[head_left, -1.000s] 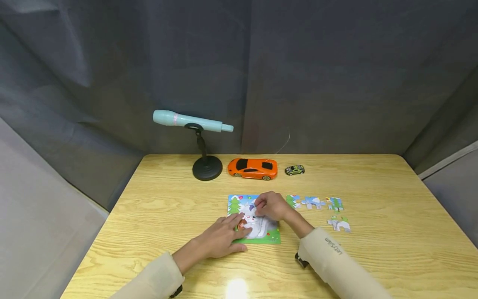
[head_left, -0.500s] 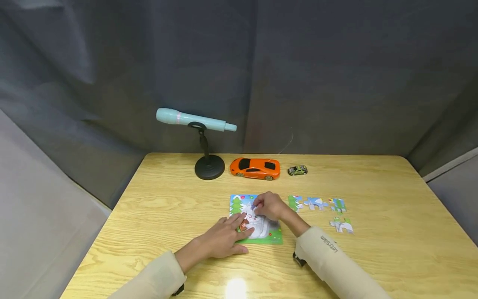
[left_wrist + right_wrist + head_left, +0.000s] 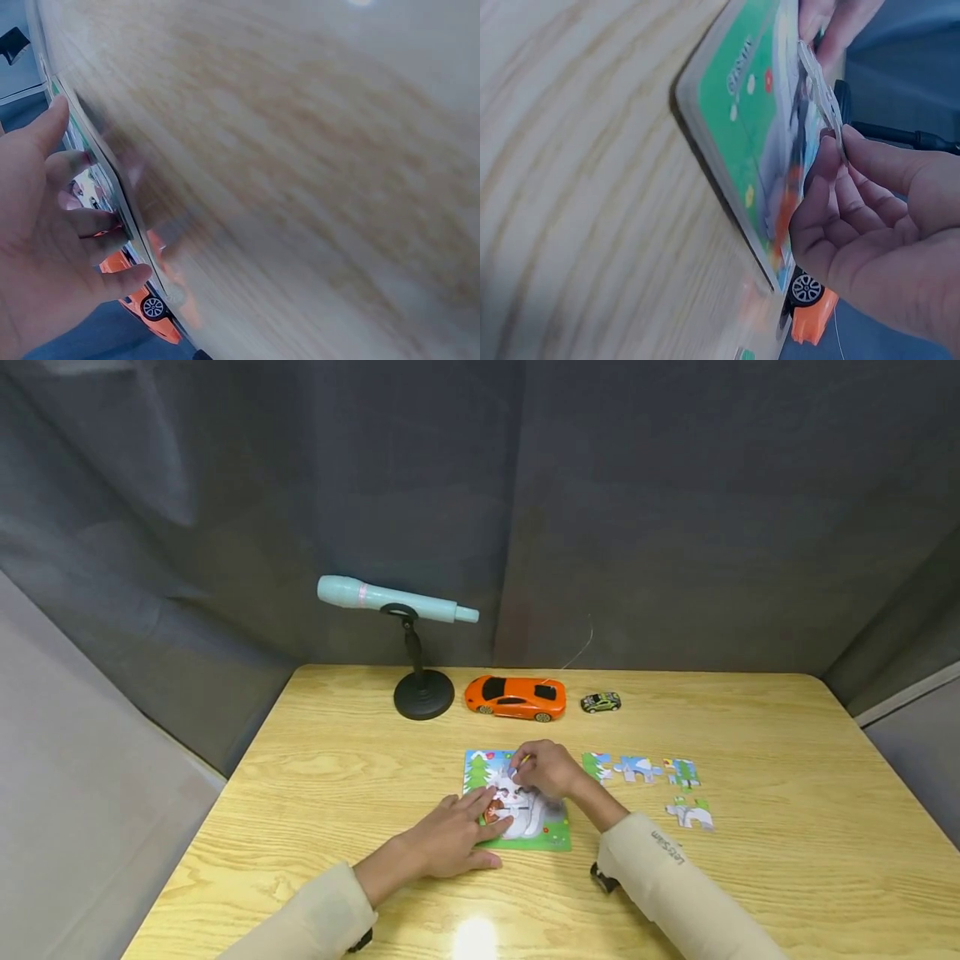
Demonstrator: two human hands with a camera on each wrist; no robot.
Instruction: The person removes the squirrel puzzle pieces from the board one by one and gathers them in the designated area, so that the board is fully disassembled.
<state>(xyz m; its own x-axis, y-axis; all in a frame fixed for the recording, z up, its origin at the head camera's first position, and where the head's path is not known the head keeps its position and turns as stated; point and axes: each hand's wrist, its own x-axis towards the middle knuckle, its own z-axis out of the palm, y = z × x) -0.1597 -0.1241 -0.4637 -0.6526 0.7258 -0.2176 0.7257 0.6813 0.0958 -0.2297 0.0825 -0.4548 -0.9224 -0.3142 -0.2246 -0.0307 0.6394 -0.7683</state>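
Observation:
A picture puzzle board (image 3: pixel 557 842), showing a white animal, green trees and a green lower border, lies on the wooden table. My left hand (image 3: pixel 453 839) rests on its left and lower part with fingers spread. Over the upper right of the board my right hand (image 3: pixel 551 770) pinches a puzzle piece (image 3: pixel 825 97) between thumb and fingers. In the right wrist view that piece stands tilted up from the board, its far end close to the left hand's fingers. The left wrist view shows the left fingertips (image 3: pixel 136 276) at the board's edge.
Several loose puzzle pieces (image 3: pixel 638 768) lie right of the board, one (image 3: pixel 690 814) nearer the front. Behind stand an orange toy car (image 3: pixel 516 698), a small green toy car (image 3: pixel 601 702) and a light-blue microphone (image 3: pixel 397 599) on a black stand (image 3: pixel 423 695). A dark curtain hangs behind.
The pinched piece now shows tilted up at the board, with dark lines visible across the picture. The left hand stays on the board. The whole head view has shifted slightly.

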